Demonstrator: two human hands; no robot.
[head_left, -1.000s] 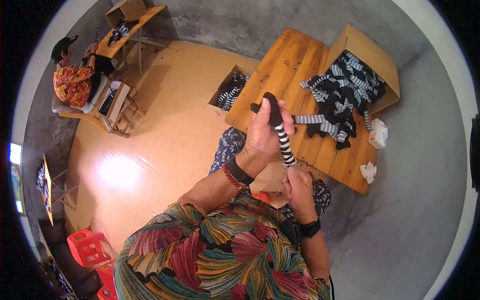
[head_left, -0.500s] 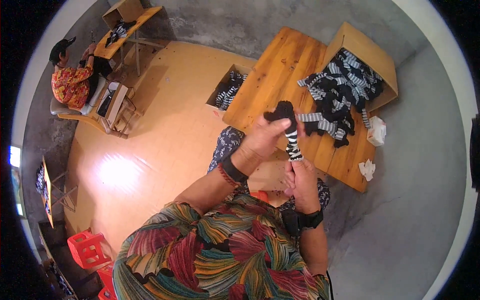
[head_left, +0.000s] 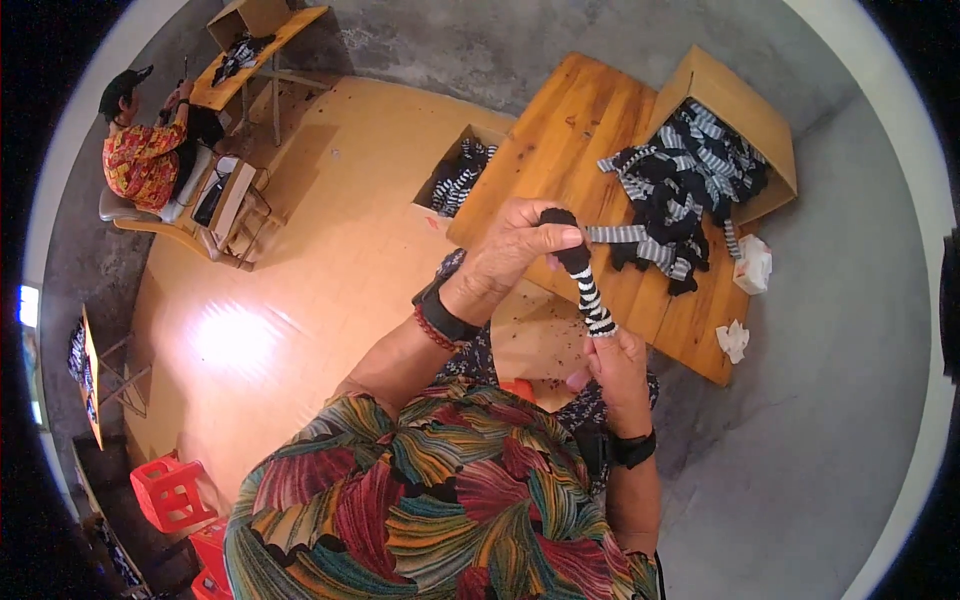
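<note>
A small knitted piece (head_left: 590, 297), black at its upper end with a black-and-white striped tube below, is stretched between my two hands above my lap. Whether it is a sock or a glove I cannot tell. My left hand (head_left: 512, 245) grips the black end, thumb laid across it. Lower down, the fingers of my right hand (head_left: 615, 372) pinch the striped opening. Beyond them, a heap of black knitted pieces with grey-striped ends (head_left: 665, 215) lies on the wooden table, spilling out of a tipped cardboard box (head_left: 775, 165).
An open carton (head_left: 432, 205) of striped pieces stands on the floor by the table (head_left: 540, 140). A white tissue pack (head_left: 752, 265) and crumpled tissue (head_left: 733, 341) lie at the table's right edge. A co-worker (head_left: 145, 160) sits far left. Red stools (head_left: 170, 495) stand lower left.
My left hand has drawn back slightly to the left and closed over the black end. My right hand has lowered a little, and the striped tube now hangs straighter and longer between them.
</note>
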